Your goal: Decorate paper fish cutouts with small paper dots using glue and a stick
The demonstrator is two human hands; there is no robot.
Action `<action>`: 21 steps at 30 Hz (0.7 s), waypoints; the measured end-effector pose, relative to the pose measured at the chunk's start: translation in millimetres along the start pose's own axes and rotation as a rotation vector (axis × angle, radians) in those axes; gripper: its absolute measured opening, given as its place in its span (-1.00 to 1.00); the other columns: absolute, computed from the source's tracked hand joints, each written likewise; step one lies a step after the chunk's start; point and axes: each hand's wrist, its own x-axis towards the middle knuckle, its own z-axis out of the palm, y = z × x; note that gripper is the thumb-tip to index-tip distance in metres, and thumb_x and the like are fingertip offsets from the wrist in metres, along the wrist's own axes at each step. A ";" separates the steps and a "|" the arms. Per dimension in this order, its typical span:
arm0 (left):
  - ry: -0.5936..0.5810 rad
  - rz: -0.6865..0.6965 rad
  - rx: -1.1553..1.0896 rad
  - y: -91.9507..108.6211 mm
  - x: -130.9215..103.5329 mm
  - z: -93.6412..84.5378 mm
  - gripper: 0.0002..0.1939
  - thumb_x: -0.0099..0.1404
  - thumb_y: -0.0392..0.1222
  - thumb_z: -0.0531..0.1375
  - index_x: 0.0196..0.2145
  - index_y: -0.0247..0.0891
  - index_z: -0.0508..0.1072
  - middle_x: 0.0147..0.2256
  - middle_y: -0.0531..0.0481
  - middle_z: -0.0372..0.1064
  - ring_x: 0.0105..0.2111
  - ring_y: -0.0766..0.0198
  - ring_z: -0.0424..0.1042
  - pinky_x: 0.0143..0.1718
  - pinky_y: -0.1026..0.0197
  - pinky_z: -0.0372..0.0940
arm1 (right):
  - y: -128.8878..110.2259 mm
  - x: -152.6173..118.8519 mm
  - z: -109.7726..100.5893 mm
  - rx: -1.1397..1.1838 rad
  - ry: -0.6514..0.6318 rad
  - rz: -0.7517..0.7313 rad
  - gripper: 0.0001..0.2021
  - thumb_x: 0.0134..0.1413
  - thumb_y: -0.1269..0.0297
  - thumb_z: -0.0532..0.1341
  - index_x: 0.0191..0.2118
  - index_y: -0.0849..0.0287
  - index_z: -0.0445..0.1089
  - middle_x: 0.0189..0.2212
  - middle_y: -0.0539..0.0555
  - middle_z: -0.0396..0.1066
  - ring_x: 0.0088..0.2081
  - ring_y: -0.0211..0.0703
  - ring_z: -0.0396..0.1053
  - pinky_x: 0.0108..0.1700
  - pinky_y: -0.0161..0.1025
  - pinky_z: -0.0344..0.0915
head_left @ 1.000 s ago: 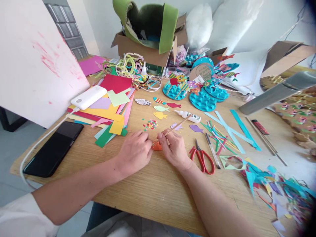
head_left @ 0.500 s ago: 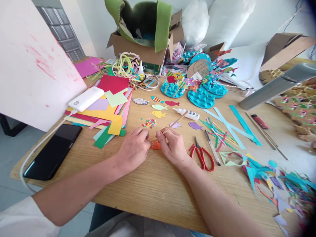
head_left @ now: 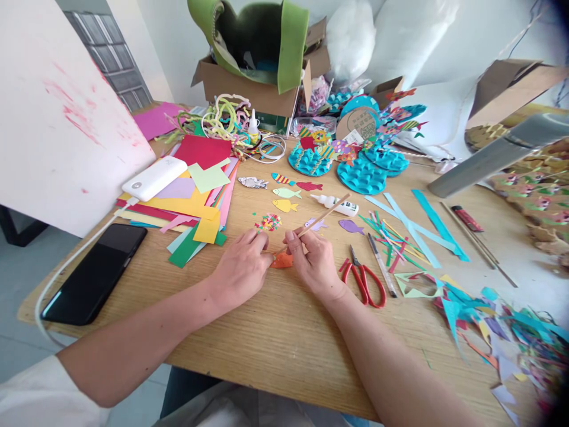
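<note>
My right hand [head_left: 315, 264] pinches a thin wooden stick [head_left: 329, 211], which slants from the upper right down toward the orange paper fish [head_left: 281, 261]. The fish lies flat on the table between my hands. My left hand [head_left: 242, 261] has its fingers curled and pressed together at the fish's left end, which they hide. Just beyond the hands is a small heap of coloured paper bits [head_left: 268, 222]. Behind the stick a white glue bottle [head_left: 342, 205] lies on its side, near a pale purple paper fish [head_left: 315, 225] and a darker purple one [head_left: 351, 226].
Red-handled scissors [head_left: 364, 284] and a pen [head_left: 382, 265] lie right of my right hand, with paper strips [head_left: 395, 237] and scraps [head_left: 498, 320] beyond. Leftward are a phone [head_left: 95, 273], a cabled power bank [head_left: 153, 178] and coloured paper [head_left: 207, 151]. Blue egg-tray pieces [head_left: 362, 175] stand behind.
My right hand has shifted slightly right with the stick, uncovering more of the orange paper fish. My left hand stays nearly in place.
</note>
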 end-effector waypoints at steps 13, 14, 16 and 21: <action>0.072 -0.010 -0.013 0.5 -0.3 -1.6 -0.85 0.21 -0.44 0.16 -0.39 -0.34 0.53 -0.28 -0.13 0.35 -0.20 0.11 0.31 -0.18 0.07 0.33 | 0.5 -1.5 1.0 -0.027 -0.050 0.020 -0.67 0.31 0.25 0.04 -0.52 0.12 0.21 -0.59 0.02 0.34 -0.53 -0.26 0.30 -0.44 -0.31 0.15; 0.085 -0.005 -0.011 1.3 -0.9 -2.4 -0.85 0.22 -0.44 0.15 -0.41 -0.34 0.52 -0.30 -0.12 0.36 -0.21 0.11 0.31 -0.19 0.08 0.33 | 0.8 -1.5 1.1 -0.023 -0.049 0.023 -0.67 0.31 0.24 0.04 -0.52 0.12 0.21 -0.59 0.02 0.34 -0.53 -0.26 0.30 -0.44 -0.31 0.15; 0.086 0.027 -0.005 3.8 -2.9 -3.0 -0.85 0.21 -0.43 0.16 -0.47 -0.33 0.49 -0.37 -0.09 0.38 -0.25 0.12 0.32 -0.24 0.10 0.33 | 1.2 -1.6 1.1 -0.015 -0.044 0.028 -0.67 0.31 0.23 0.04 -0.51 0.13 0.22 -0.59 0.02 0.34 -0.53 -0.26 0.30 -0.44 -0.31 0.16; 0.030 0.086 0.049 13.5 -9.8 0.6 -0.82 0.21 -0.42 0.19 -0.52 -0.31 0.48 -0.47 -0.04 0.41 -0.33 0.14 0.36 -0.20 0.04 0.33 | 1.9 -2.2 0.8 0.010 -0.024 0.078 -0.66 0.31 0.19 0.03 -0.51 0.14 0.25 -0.60 0.01 0.34 -0.54 -0.28 0.30 -0.46 -0.32 0.17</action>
